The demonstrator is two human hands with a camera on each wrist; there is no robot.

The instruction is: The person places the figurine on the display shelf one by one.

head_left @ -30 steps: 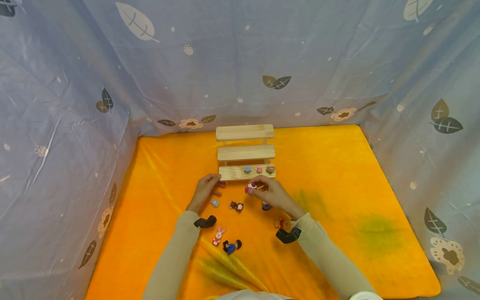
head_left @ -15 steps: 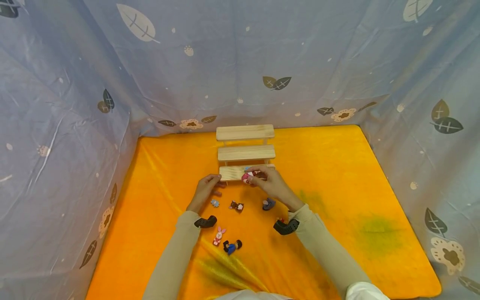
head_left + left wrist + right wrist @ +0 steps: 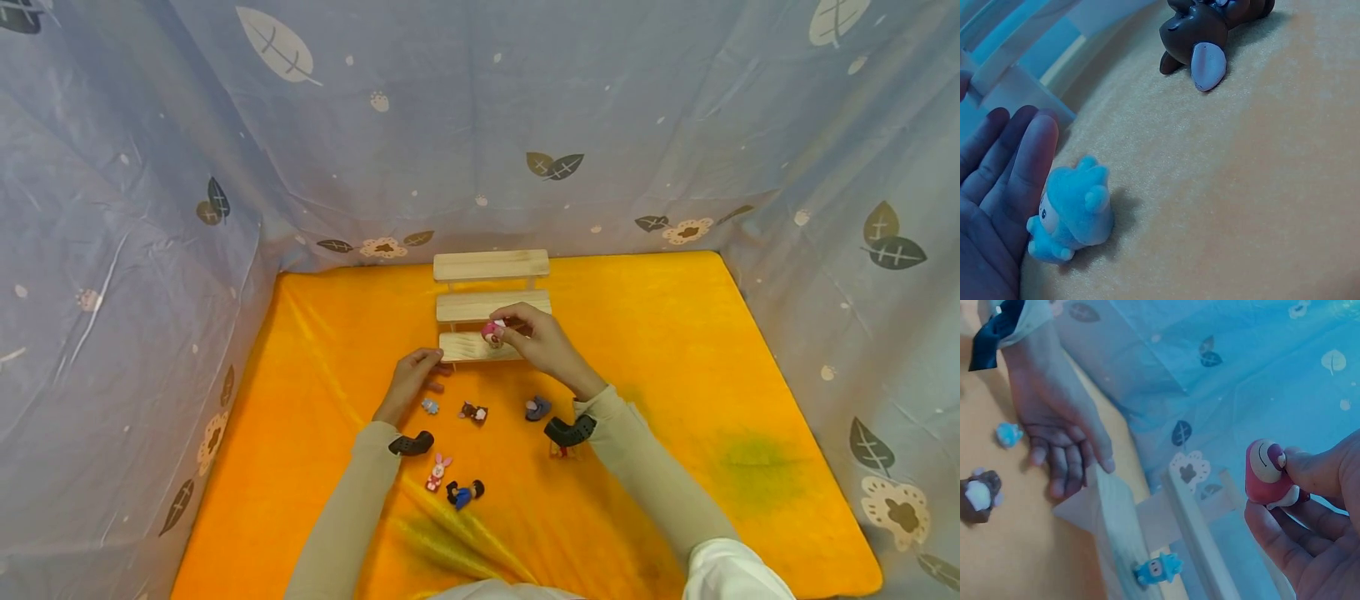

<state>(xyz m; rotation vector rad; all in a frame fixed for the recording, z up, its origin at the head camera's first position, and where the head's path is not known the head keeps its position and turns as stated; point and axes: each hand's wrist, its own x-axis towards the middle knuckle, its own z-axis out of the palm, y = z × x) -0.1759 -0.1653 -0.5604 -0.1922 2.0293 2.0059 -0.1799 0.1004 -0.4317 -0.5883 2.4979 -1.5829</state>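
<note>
My right hand (image 3: 542, 340) pinches a pink toy figurine (image 3: 1264, 475) with a pale, smiling face between thumb and fingers. It is held above the lowest step of a three-tier wooden display stand (image 3: 463, 346). On that step stands a light blue figurine (image 3: 1159, 569); any toys farther right are hidden behind my right hand in the head view. My left hand (image 3: 409, 382) rests at the left end of the same step, thumb touching the board and the other fingers extended. Beside those fingers is another light blue figurine (image 3: 1079, 209). A brown figurine (image 3: 1194, 37) lies farther right.
On the yellow cloth (image 3: 660, 333) lie a grey-blue figurine (image 3: 537, 407), a pink rabbit (image 3: 437, 473) and a figurine in blue and black (image 3: 465, 494). A yellow-and-red bear (image 3: 562, 451) is partly covered by the right wrist camera. Patterned curtains (image 3: 420, 108) enclose the area.
My right hand has moved forward with the pink figurine, from in front of the stand to over its lowest step, uncovering the grey-blue figurine. My left hand stays put.
</note>
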